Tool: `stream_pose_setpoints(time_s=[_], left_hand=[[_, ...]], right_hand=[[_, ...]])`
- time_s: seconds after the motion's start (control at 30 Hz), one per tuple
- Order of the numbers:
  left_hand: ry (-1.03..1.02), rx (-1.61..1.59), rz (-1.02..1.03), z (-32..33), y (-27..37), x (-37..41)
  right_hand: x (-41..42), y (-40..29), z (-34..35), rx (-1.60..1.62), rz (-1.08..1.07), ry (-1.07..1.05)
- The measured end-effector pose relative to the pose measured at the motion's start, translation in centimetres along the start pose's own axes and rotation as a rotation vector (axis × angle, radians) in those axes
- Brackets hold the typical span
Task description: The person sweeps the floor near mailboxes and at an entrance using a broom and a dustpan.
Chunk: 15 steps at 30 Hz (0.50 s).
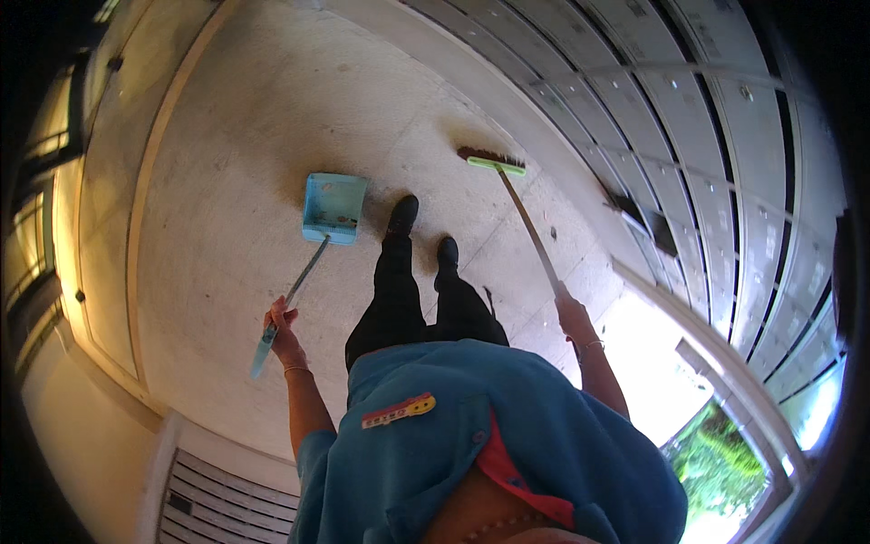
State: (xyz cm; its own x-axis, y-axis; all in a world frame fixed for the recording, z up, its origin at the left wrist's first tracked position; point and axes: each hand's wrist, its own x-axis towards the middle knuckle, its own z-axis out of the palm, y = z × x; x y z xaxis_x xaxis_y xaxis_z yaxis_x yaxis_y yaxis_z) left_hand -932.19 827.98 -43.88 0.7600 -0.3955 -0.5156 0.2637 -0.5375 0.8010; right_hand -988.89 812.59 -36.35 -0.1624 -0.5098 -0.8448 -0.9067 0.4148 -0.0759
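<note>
My left hand [282,332] is closed around the upper handle of a light-blue long-handled dustpan [333,207]. Its pan rests on the concrete floor, left of my feet, with some bits of debris inside. On the other side, my right hand [576,321] grips the wooden pole of a push broom [497,163]. The broom head is green with dark brown bristles and lies on the floor ahead and to the right, near the wall's base. My two black shoes are between the pan and the broom.
Rows of grey metal lockers or mailboxes [693,136] line the right side above a pale ledge [503,88]. Small dark debris [553,233] lies near the broom pole. Lit windows [41,238] are along the left wall, a slatted panel [228,500] lower left, and a bright opening lower right.
</note>
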Motion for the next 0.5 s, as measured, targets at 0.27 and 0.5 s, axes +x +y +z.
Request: stream_pose_setpoints(time_s=[0.27,0.5], left_hand=[[-0.054,-0.062,0.004,-0.7,0.9,-2.2],[-0.142,0.039,0.089,1.9,2.1,-2.5]], right_hand=[[-0.1,-4.5,0.3,-0.037,-0.351,0.136],[16.0,-20.5,0.0,-0.064,-0.465,0.156]])
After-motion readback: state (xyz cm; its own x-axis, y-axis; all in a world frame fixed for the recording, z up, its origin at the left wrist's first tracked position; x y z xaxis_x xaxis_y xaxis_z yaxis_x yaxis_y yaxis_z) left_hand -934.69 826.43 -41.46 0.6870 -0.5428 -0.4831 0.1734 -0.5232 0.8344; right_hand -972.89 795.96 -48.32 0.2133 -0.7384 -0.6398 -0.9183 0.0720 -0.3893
